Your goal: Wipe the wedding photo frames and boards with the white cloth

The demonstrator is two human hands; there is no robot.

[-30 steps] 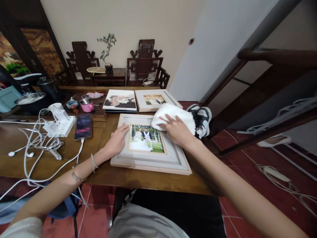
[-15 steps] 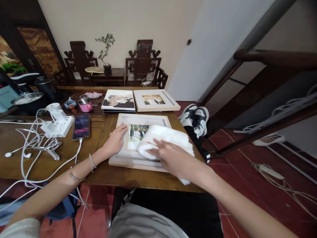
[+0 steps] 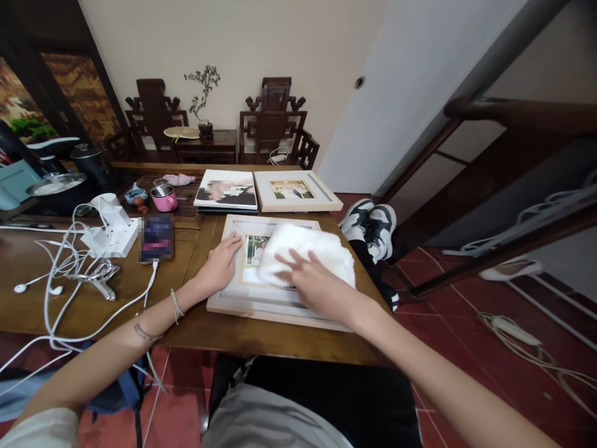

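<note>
A pale wooden picture frame (image 3: 261, 302) with a wedding photo lies flat on the brown table (image 3: 140, 292) in front of me. My left hand (image 3: 218, 264) rests flat and open on the frame's left border. My right hand (image 3: 313, 283) presses a fluffy white cloth (image 3: 308, 249) onto the glass, fingers spread over the cloth. The cloth covers most of the photo.
Behind it lie a second framed photo (image 3: 293, 190) and an unframed print (image 3: 226, 188). A phone (image 3: 156, 238), a white power strip (image 3: 112, 233), tangled white cables and earphones, and a pink cup (image 3: 164, 198) sit to the left. Sneakers (image 3: 373, 221) show past the table's right edge.
My right hand has swept the cloth from the frame's upper right corner down toward me, then back up over the middle of the photo. My left hand has stayed on the left border.
</note>
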